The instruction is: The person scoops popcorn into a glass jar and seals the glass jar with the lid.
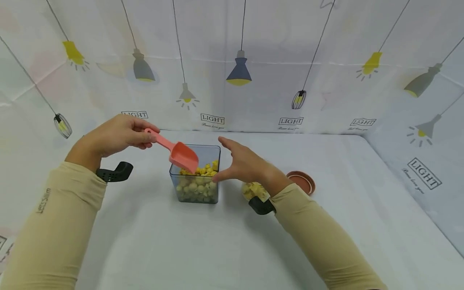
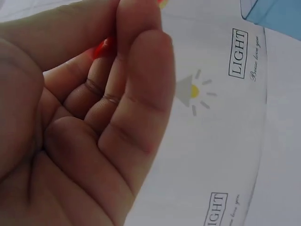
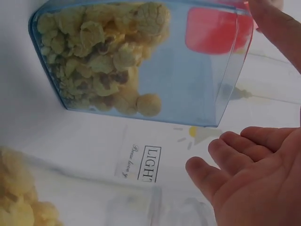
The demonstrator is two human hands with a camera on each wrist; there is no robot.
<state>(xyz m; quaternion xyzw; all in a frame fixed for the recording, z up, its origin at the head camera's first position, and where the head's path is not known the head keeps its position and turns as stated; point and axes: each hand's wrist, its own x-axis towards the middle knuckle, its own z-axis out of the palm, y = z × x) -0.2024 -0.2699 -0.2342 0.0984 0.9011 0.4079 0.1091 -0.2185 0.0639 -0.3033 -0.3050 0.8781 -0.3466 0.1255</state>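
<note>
My left hand (image 1: 119, 135) pinches the handle end of a pink scoop (image 1: 184, 157), whose bowl hangs tilted down over a clear bluish square container (image 1: 177, 171). No popcorn shows in the bowl. Popcorn (image 1: 197, 189) fills roughly the lower half of the container. At the container's right side, my right hand (image 1: 246, 163) is spread, thumb near the front rim and fingers towards the back. In the right wrist view, the fingers of the right hand (image 3: 258, 174) stand apart from the container wall; whether the thumb touches the rim, I cannot tell.
A clear jar with popcorn (image 1: 253, 190) stands partly hidden behind my right wrist. Right of it, a round brown lid (image 1: 301, 182) lies on the white tabletop (image 1: 163, 245). A lamp-printed cloth (image 1: 268, 100) hangs behind.
</note>
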